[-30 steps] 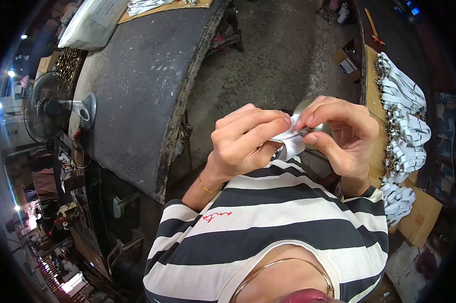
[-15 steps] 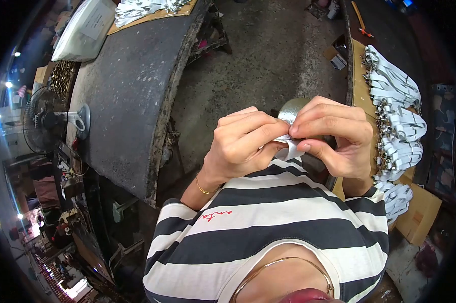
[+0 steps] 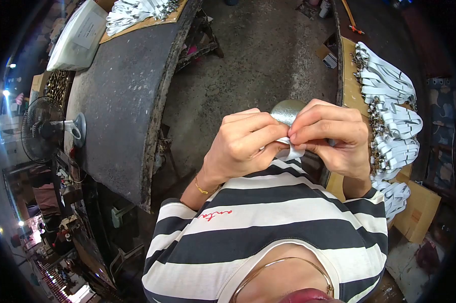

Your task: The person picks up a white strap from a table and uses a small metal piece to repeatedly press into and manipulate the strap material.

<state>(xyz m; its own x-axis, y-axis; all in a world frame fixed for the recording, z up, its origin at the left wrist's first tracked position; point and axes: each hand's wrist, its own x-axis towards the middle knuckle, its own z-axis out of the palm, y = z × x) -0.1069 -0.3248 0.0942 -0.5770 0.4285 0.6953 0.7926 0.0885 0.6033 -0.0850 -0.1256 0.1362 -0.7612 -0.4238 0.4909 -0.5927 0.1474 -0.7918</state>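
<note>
Pinching a white strap (image 3: 292,153) between their fingertips, the left hand (image 3: 245,141) and right hand (image 3: 334,137) meet above the striped shirt (image 3: 268,217). A round silvery surface (image 3: 287,110) shows just beyond them; at right, bundled white straps (image 3: 390,83) lie partly on cardboard (image 3: 353,98).

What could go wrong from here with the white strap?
The left hand and the right hand cover much of the strap, so a crooked fold might go unseen. It seems to be held only by fingertips, so it could slip if the pinch loosens.
</note>
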